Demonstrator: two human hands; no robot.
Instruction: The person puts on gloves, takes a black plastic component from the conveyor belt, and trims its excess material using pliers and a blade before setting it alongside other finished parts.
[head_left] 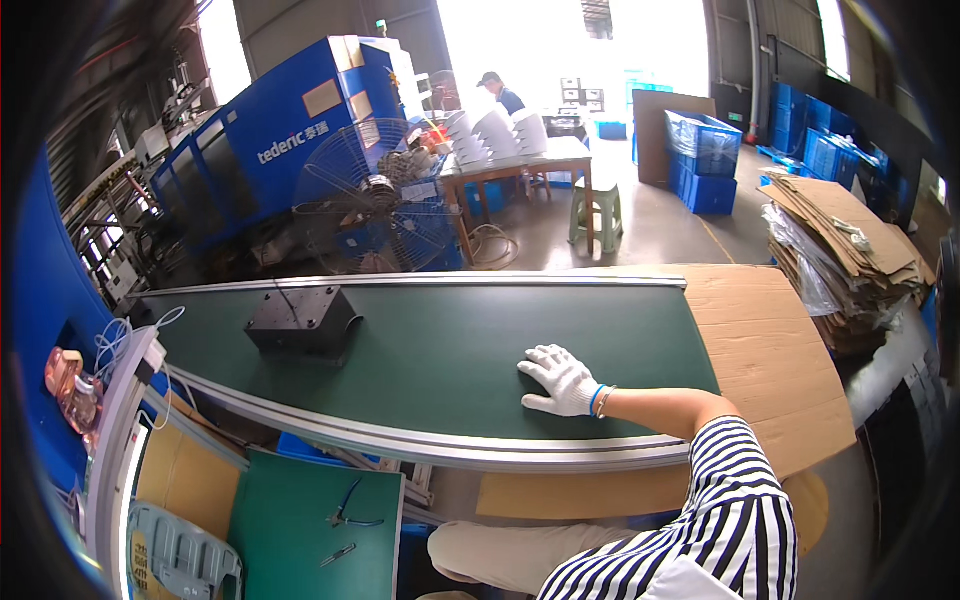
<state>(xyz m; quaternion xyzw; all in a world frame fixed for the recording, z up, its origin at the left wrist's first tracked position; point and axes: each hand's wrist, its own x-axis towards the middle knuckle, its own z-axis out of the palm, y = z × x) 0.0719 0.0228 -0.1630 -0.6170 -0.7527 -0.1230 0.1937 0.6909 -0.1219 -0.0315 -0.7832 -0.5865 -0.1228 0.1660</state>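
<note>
Currently, the green conveyor belt (450, 350) lies beneath the gloved right hand (564, 382), its fingers extended, thumb apart, gripping nothing visible. Left hand: out of view. Farther left, a black block (298, 322) sits on the belt. Blue-handled pliers (342, 516) rest on the lower table (290, 510). Work completed and work remaining cannot be determined.

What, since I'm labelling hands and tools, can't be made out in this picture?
In the head view:
Left hand: out of view, so its position is unknown.
Palm of the right hand: turned down over the green belt, hidden by the back of the hand.
Small tool near the blue-handled pliers: too small to name.
Co-worker's hands: hidden behind the white stacks.
Grey plastic item: cut off by the lower edge.
</note>
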